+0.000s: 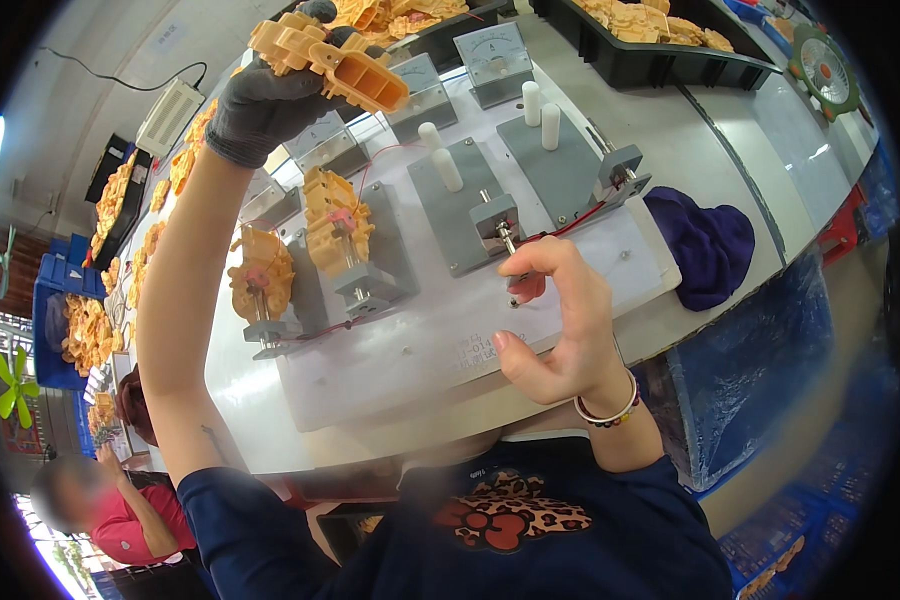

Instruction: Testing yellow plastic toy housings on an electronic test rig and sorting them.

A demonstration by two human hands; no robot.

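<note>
My left hand (270, 105), in a dark grey glove, is raised at the far left and closed round a yellow-orange moulded plastic housing (335, 65). My bare right hand (570, 335) is at the metal plunger rod (507, 238) of a grey test fixture (460, 200); its curled index finger touches the rod's end, the thumb well apart. Two white pegs (447, 170) stand on that fixture, with no housing over them. Two fixtures to its left carry similar housings, one nearer (337, 220) and one at the end (262, 275). Another bare-pegged fixture (555, 165) is at the right.
Analog panel meters (495, 62) line the back of the white board. Black trays (660, 55) of yellow housings stand beyond. A purple cloth (700, 245) lies right of the board, and a small green fan (823, 72) stands far right. Another person (135, 510) sits lower left.
</note>
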